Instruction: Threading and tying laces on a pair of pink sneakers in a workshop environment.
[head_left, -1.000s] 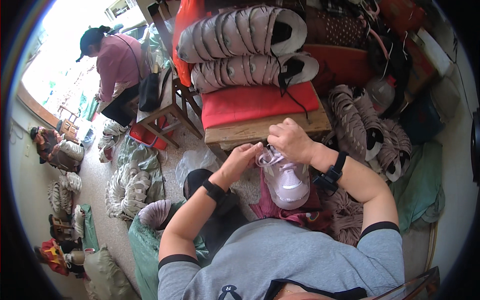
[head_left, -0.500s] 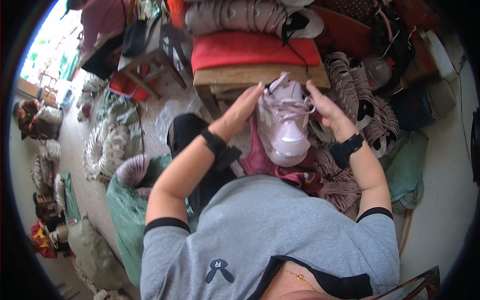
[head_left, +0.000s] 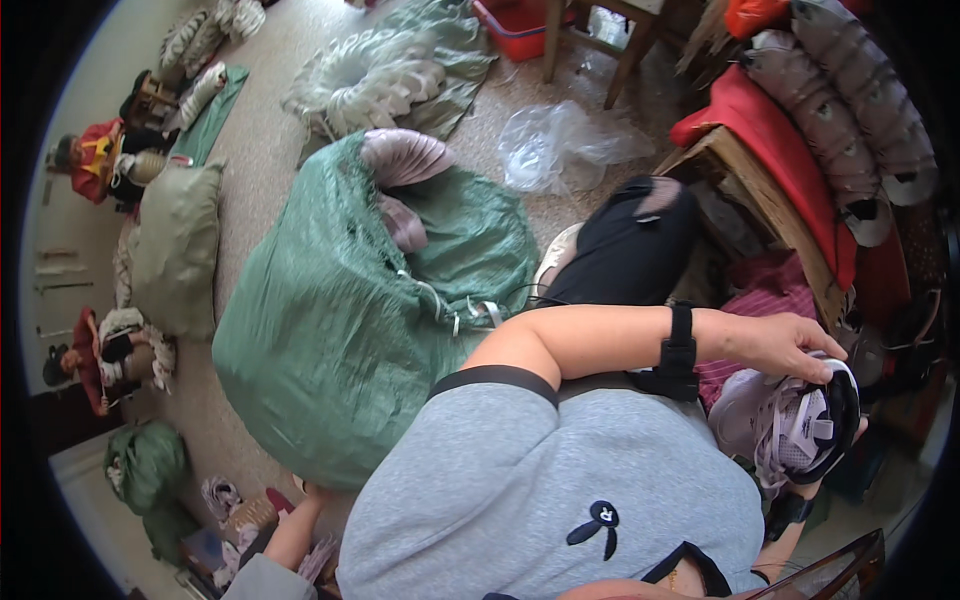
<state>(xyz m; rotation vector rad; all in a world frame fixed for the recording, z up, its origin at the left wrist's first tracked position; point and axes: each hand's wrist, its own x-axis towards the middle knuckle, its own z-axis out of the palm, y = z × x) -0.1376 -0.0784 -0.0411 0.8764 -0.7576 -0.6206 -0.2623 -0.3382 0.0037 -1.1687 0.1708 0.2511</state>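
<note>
While the left hand [head_left: 785,345] grips a lilac sneaker [head_left: 790,425] at four o'clock, fingers curled over it, lacing looks unfinished; right hand mostly hidden.

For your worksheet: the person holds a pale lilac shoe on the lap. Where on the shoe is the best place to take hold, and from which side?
Grip the lilac shoe across its laced upper, coming from above, probably as the left hand does. It lies with laces and opening facing up, so the narrow middle is exposed. The right hand is mostly hidden beneath it.

The speckled floor [head_left: 250,150] carries a green sack [head_left: 340,330] and clear plastic bag [head_left: 560,140].
</note>
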